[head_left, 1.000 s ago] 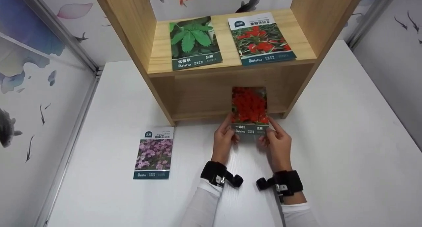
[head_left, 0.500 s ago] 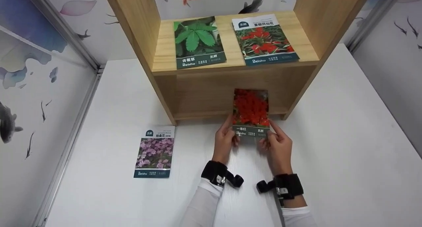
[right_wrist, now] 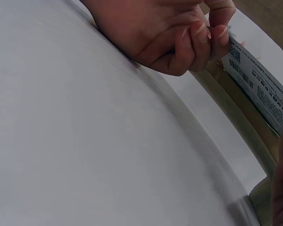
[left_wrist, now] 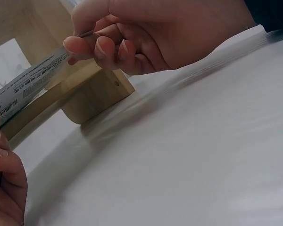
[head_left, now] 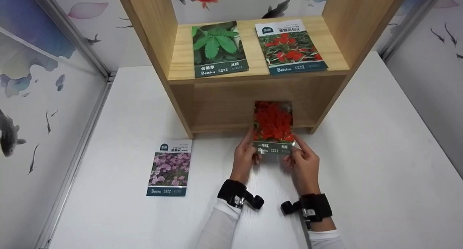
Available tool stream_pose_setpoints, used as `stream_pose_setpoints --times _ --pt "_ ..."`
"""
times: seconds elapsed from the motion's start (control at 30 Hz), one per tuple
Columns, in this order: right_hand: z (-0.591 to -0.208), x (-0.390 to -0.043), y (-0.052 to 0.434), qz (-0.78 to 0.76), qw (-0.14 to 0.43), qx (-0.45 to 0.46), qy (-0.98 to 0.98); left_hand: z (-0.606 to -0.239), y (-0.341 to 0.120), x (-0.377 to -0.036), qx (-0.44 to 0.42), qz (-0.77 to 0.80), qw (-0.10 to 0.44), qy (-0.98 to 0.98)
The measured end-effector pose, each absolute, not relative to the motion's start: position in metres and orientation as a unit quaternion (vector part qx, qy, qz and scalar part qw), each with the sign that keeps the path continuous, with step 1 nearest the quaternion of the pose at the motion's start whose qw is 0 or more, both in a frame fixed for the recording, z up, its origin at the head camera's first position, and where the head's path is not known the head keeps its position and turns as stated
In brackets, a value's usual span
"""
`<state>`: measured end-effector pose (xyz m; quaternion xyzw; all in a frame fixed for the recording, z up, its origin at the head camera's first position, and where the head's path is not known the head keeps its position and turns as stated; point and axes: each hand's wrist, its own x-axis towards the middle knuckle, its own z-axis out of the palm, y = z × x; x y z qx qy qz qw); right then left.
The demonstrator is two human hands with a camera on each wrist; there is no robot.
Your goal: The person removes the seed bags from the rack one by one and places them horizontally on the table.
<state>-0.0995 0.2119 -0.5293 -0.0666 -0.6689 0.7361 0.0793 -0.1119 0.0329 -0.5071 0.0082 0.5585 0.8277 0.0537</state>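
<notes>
The brand "Beishu" stands at the foot of four packets: the all-red flower packet (head_left: pixel 273 122), titled 一串红; the green-leaf packet (head_left: pixel 220 48), titled 含羞草; the white-topped red-flower packet (head_left: pixel 291 48), titled 重瓣凤仙花; and the purple-flower packet (head_left: pixel 169 169), titled 格桑花 before a bracketed note too small to read. Both wrist views show the all-red flower packet's back, bearing a barcode (right_wrist: pixel 241 74), a small QR code (right_wrist: pixel 235 54) and blurred print.

1 red-flowered packet (head_left: pixel 273 124), held flower side up.
</notes>
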Motion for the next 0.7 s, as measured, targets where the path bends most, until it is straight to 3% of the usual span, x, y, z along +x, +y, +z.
stream_pose_setpoints --times 0.37,0.7 --pt "-0.527 -0.095 0.211 0.718 0.016 0.008 -0.696 -0.51 0.006 -0.1 0.079 0.817 0.091 0.564" --pt "-0.529 -0.096 0.214 0.696 -0.016 0.009 -0.718 -0.511 -0.003 -0.096 0.097 0.806 0.128 0.57"
